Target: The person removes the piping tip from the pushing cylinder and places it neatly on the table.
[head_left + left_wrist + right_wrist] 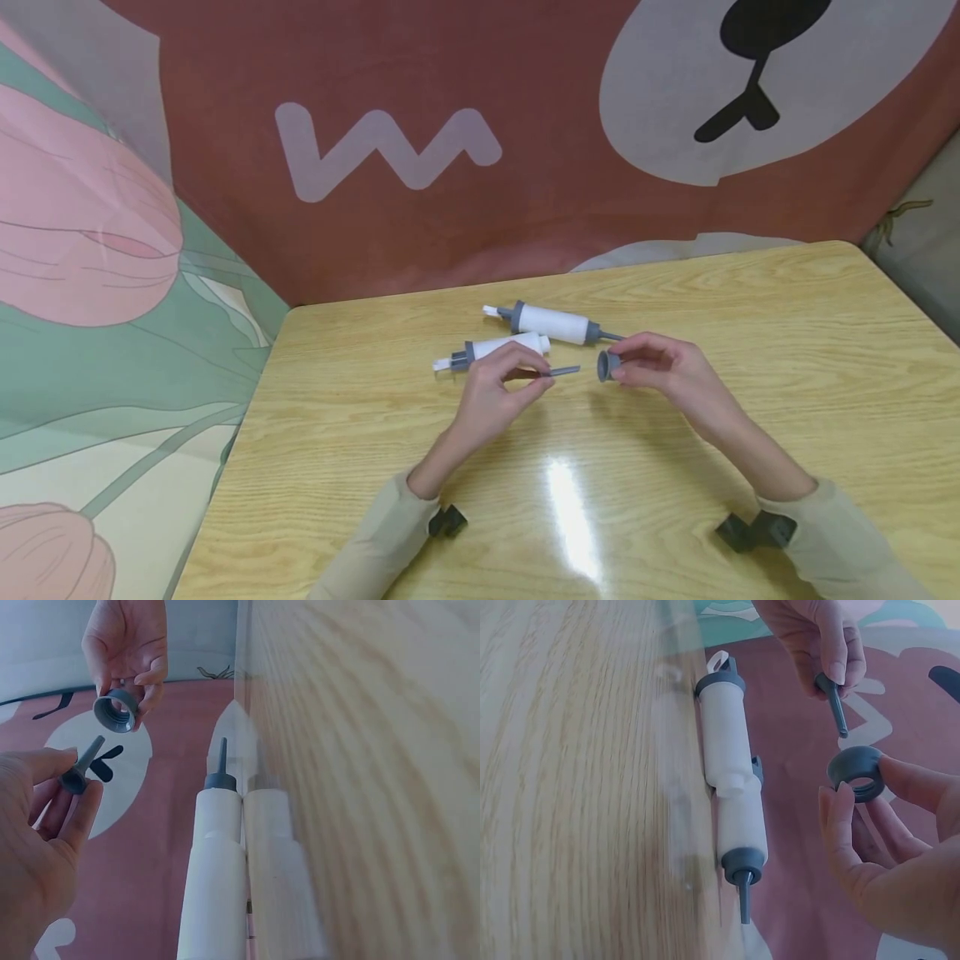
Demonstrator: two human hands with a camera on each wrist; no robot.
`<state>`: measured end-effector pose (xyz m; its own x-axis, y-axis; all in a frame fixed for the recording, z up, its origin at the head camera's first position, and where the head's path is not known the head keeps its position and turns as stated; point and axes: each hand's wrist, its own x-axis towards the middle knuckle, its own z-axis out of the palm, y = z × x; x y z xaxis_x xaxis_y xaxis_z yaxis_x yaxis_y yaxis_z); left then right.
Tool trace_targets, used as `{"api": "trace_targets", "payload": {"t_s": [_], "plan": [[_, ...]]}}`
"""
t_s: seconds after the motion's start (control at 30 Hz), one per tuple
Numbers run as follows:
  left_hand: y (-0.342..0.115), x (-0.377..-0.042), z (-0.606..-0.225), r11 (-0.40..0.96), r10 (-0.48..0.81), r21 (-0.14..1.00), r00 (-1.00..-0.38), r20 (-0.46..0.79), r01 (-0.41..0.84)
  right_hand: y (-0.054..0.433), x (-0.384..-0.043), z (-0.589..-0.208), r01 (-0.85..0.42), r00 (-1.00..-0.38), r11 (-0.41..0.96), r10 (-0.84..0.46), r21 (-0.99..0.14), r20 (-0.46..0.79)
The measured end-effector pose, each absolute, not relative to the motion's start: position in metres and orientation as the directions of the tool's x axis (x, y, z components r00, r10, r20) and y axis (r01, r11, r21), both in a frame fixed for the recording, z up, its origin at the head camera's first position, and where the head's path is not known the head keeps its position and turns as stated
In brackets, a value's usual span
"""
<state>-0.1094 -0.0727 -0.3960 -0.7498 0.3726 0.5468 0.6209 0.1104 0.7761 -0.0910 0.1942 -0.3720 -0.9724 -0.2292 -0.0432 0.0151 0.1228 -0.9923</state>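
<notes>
My left hand (498, 387) pinches a grey tapered nozzle (564, 370) by its wide base, its thin tip pointing toward the other hand. In the right wrist view the nozzle (834, 705) hangs just above the ring. Between thumb and fingertips my right hand (671, 375) holds a grey threaded ring cap (606, 365), its open side facing left. The left wrist view shows threads inside the ring cap (117, 712). A small gap separates nozzle and cap. Behind the left hand lies a white syringe-like tube (495, 345) without a nozzle on its front end.
Farther back on the wooden table (337, 467) lies a second white syringe-like tube (555, 323) with a grey nozzle fitted. A printed cloth (375, 233) hangs behind the table's back edge.
</notes>
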Motion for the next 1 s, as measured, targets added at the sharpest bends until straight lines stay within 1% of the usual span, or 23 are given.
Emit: {"api": "trace_targets", "payload": {"t_s": [0.1, 0.4, 0.73, 1.0], "plan": [[-0.073, -0.110, -0.398, 0.119, 0.376, 0.790, -0.764, 0.525, 0.602, 0.195, -0.092, -0.373, 0.017, -0.972, 0.140, -0.230, -0.990, -0.049], [-0.072, -0.111, -0.401, 0.108, 0.392, 0.817, -0.779, 0.489, 0.567, 0.198, -0.095, -0.377, 0.022, -0.970, 0.170, -0.233, -0.985, -0.062], [-0.075, -0.113, -0.403, 0.148, 0.421, 0.868, -0.824, 0.379, 0.474, 0.199, -0.097, -0.381, 0.031, -0.965, 0.182, -0.252, -0.983, -0.077], [-0.079, -0.117, -0.407, 0.123, 0.440, 0.910, -0.844, 0.307, 0.395, 0.198, -0.100, -0.390, 0.028, -0.963, 0.187, -0.257, -0.982, -0.077]]}}
